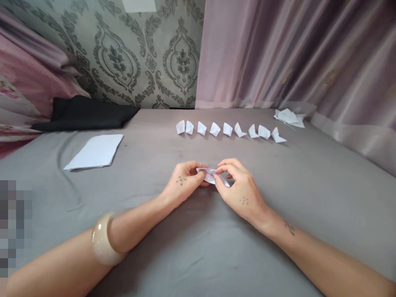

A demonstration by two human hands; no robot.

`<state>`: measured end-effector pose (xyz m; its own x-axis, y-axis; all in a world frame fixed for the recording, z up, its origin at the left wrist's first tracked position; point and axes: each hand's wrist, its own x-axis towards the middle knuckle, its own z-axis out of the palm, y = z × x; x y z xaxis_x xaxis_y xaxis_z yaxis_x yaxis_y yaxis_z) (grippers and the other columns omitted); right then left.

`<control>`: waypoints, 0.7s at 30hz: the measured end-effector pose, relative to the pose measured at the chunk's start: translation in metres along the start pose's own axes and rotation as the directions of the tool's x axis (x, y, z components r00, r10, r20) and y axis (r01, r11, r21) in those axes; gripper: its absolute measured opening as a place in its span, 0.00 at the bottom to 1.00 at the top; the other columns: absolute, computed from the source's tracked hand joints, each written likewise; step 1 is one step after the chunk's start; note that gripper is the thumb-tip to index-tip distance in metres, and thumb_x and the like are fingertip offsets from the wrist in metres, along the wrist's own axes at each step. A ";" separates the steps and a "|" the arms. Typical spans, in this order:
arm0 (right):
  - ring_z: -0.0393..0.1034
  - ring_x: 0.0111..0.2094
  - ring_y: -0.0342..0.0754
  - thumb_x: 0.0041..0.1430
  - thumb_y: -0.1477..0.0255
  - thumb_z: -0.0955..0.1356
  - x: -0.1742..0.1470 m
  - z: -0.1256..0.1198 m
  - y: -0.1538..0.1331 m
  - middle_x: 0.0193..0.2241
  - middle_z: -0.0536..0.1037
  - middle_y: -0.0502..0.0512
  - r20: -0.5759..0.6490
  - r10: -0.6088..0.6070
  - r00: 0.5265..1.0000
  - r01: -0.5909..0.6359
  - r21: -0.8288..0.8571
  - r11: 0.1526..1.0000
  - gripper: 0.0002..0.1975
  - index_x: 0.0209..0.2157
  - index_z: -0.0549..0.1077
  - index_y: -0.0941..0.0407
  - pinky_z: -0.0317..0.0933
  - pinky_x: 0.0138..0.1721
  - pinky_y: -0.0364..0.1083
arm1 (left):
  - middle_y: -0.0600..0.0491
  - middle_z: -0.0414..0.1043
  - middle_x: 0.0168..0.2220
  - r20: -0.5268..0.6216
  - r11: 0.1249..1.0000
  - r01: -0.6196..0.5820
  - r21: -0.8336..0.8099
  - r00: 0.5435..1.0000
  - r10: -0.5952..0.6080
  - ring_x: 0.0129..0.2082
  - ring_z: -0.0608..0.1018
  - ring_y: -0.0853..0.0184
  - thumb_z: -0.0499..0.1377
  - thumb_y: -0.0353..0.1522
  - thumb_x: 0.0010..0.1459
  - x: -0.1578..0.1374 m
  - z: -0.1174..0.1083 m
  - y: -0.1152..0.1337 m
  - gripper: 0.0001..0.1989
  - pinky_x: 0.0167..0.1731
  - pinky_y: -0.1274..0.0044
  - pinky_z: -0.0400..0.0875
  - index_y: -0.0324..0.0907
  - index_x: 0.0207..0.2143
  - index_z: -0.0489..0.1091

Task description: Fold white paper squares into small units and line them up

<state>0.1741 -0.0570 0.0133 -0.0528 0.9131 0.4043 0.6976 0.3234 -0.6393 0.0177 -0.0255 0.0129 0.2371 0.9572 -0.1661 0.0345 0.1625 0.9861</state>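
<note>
Between my two hands, just above the grey cloth, is a small folded piece of white paper (209, 176). My left hand (185, 181) pinches its left end, thumb on the near side and fingers behind. At the other end, my right hand (239, 185) grips it between thumb and fingertips. The fingers hide parts of the paper, so its full shape does not show. Farther back, several small folded white paper pieces (215, 129) stand in a row on the cloth, apart from both hands.
A stack of white paper sheets (95, 152) lies at the left. Behind it is a black cloth (89, 112). More white papers (289, 117) lie at the back right beside a thin bluish stick. Curtains (253, 53) and a patterned wall (148, 53) border the grey surface (198, 255).
</note>
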 end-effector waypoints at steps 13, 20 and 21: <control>0.72 0.35 0.46 0.57 0.74 0.65 0.000 0.001 0.000 0.40 0.75 0.52 0.000 0.042 0.999 -0.041 -0.080 0.996 0.06 0.35 0.73 0.55 0.62 0.32 0.45 | 0.49 0.77 0.31 -0.010 0.998 0.013 -0.057 1.000 -0.013 0.31 0.80 0.69 0.57 0.27 0.54 0.000 0.001 0.001 0.07 0.37 0.77 0.76 0.34 0.35 0.73; 0.71 0.33 0.43 0.58 0.75 0.64 0.003 0.002 0.003 0.40 0.74 0.52 0.020 0.024 1.000 -0.025 0.050 0.998 0.07 0.32 0.75 0.55 0.63 0.32 0.43 | 0.47 0.77 0.30 0.030 0.999 0.026 -0.041 0.999 -0.025 0.31 0.79 0.67 0.59 0.33 0.56 0.001 0.001 -0.001 0.09 0.35 0.76 0.76 0.34 0.35 0.73; 0.70 0.33 0.43 0.58 0.75 0.64 0.004 0.002 0.004 0.40 0.74 0.52 0.018 0.025 1.000 -0.026 0.061 0.998 0.07 0.32 0.75 0.55 0.63 0.32 0.42 | 0.47 0.77 0.30 0.032 0.998 0.031 -0.051 0.999 -0.029 0.31 0.79 0.67 0.59 0.33 0.55 0.001 0.001 -0.001 0.09 0.35 0.76 0.76 0.34 0.34 0.72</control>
<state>0.1752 -0.0521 0.0112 -0.0484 0.9252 0.3764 0.6542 0.3141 -0.6881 0.0182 -0.0253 0.0116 0.2668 0.9439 -0.1944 -0.0080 0.2039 0.9790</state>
